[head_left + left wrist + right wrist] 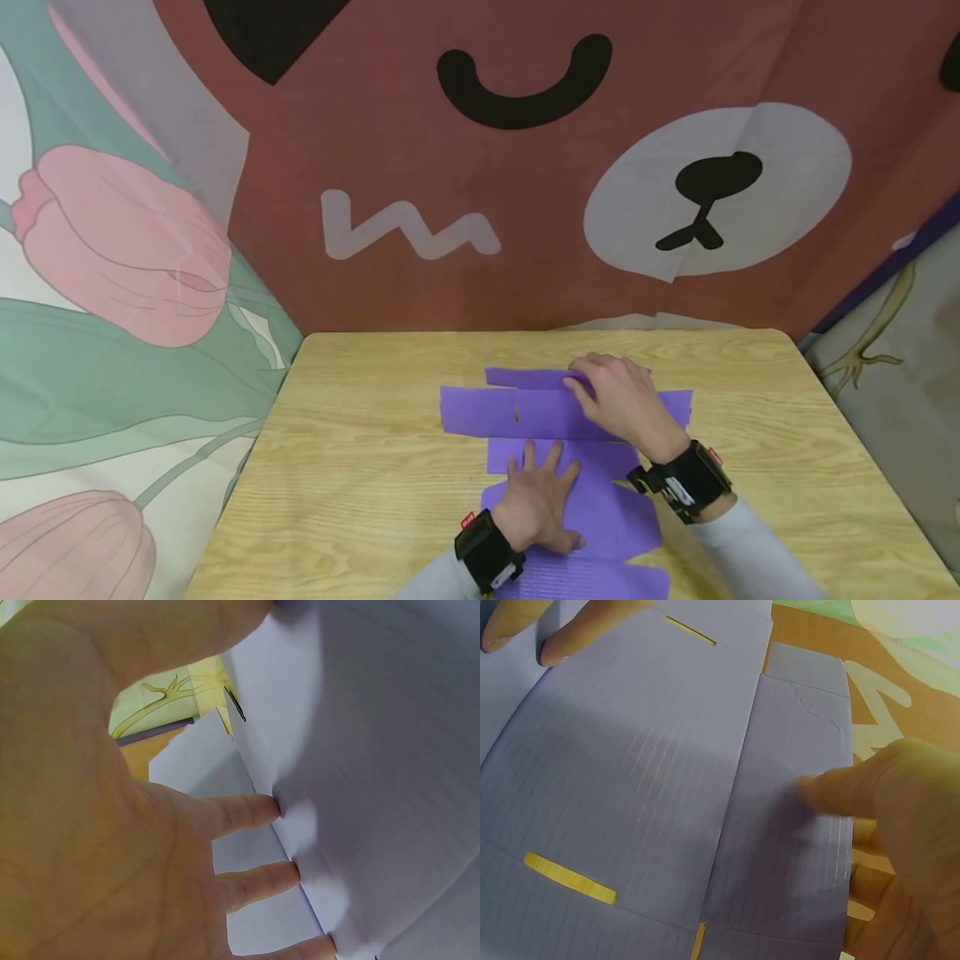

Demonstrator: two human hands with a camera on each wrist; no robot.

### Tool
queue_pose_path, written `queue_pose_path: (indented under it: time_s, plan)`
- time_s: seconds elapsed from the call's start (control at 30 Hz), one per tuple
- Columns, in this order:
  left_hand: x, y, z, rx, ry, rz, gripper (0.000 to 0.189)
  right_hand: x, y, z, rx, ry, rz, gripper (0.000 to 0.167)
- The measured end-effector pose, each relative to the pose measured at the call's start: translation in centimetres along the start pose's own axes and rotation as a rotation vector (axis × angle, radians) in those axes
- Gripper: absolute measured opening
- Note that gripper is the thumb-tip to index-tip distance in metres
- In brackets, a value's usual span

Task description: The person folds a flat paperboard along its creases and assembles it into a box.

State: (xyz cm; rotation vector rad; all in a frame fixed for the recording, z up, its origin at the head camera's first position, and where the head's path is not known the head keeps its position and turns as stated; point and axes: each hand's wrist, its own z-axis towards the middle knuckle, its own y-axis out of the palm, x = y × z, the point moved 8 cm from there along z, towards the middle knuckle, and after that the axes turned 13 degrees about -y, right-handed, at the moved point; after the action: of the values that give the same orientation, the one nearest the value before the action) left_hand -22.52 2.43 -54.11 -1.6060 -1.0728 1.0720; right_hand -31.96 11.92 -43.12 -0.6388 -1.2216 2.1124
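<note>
A purple cardboard box blank (618, 517) lies unfolded on the wooden table, its side flaps spread. My left hand (536, 500) presses on its middle panels with fingers spread; in the left wrist view those fingertips meet the board along a crease. At the far end, my right hand (622, 404) pinches the narrow far flap (525, 377). The right wrist view shows the thumb (832, 791) on the flap's inner face and the other fingers behind its outer edge. A narrow slot (570, 879) in the board lets the table's yellow show through.
The wooden table (360, 442) extends on both sides of the cardboard. Behind its far edge hangs a brown cloth (405, 292) with a cartoon bear face. A flower-print cloth (120, 250) hangs at the left. Each wrist wears a black camera band.
</note>
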Motion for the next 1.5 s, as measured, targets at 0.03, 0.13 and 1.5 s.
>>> queue_pose_path:
  time_s: [0.03,0.13,1.5]
  plan:
    - [0.0,0.0,0.0,-0.002,0.0,-0.003,0.103,-0.1,-0.1,-0.1,-0.003,0.008,0.006,0.021]
    - [0.0,-0.1,0.1,-0.003,-0.001,-0.007,0.103,-0.2,-0.3,-0.1,-0.022,0.023,0.026,0.034]
    - [0.1,0.1,0.1,-0.037,-0.009,-0.051,0.101,-3.3,0.1,-3.4,-0.198,0.007,0.062,0.04]
